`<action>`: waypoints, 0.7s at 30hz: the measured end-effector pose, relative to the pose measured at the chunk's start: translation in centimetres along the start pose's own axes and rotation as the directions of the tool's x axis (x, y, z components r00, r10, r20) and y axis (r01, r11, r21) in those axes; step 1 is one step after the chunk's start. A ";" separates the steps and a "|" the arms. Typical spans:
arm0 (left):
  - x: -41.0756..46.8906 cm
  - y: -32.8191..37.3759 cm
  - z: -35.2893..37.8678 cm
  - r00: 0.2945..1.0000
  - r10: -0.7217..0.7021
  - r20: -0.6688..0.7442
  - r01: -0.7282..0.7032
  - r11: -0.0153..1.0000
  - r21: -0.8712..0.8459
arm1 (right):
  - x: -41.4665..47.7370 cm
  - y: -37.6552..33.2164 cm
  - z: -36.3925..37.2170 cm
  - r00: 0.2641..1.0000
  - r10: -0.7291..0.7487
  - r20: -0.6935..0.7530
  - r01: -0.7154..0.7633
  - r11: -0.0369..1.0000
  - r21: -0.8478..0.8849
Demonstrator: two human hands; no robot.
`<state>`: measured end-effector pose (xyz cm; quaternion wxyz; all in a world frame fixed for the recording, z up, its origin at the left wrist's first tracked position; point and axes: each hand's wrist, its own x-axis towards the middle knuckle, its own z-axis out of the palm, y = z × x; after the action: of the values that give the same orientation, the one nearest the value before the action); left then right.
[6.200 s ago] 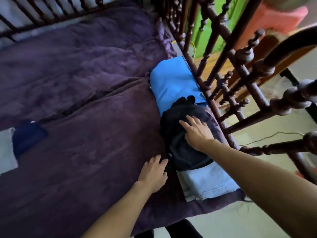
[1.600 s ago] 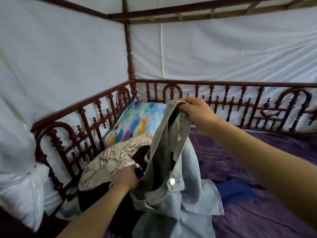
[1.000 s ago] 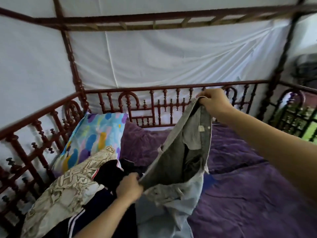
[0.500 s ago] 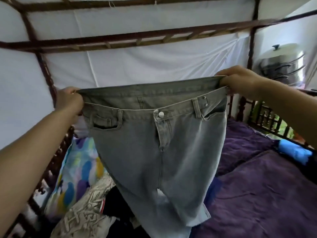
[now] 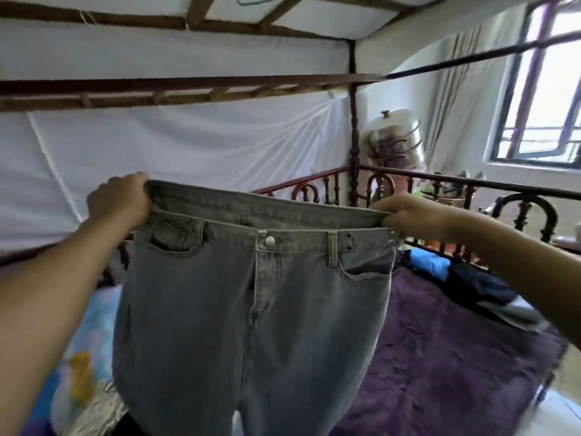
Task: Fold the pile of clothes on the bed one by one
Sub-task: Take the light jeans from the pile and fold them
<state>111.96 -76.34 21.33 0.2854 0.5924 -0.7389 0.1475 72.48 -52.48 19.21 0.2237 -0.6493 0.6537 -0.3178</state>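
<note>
The purple bedspread (image 5: 440, 357) fills the lower right of the frame. Grey jeans (image 5: 251, 309) hang unfolded across the centre, front towards the camera. Folded clothes (image 5: 478, 286) lie stacked at the right edge, so part looks done, while more garments (image 5: 94, 416) wait at lower left. The left hand (image 5: 121, 204) and right hand (image 5: 412, 215) each pinch a waistband corner.

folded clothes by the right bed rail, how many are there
3, along the dark wooden bed rail: a bright blue folded garment farthest, a dark navy folded garment in the middle, a pale grey folded garment nearest. Others may be hidden.
</note>
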 end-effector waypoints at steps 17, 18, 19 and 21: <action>3.3 41.1 32.2 0.930 0.187 0.318 -0.151 0.979 -0.134 | -3.9 41.7 -7.9 0.821 0.567 0.064 -0.557 0.772 0.305; 3.3 43.8 34.8 0.919 0.187 0.347 -0.150 0.980 -0.131 | -3.1 45.1 -8.8 0.802 0.593 0.074 -0.584 0.751 0.309; 3.3 46.6 37.6 0.909 0.183 0.376 -0.143 0.981 -0.130 | -2.2 48.7 -9.6 0.779 0.622 0.083 -0.612 0.725 0.315; 2.9 52.3 43.3 0.884 0.168 0.436 -0.121 0.984 -0.134 | -0.4 55.8 -10.9 0.719 0.687 0.106 -0.678 0.659 0.324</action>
<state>50.74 -89.37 -5.05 0.1270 0.5381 -0.8332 -0.0091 25.38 -53.22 -12.60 0.4267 -0.3036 0.7868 -0.3267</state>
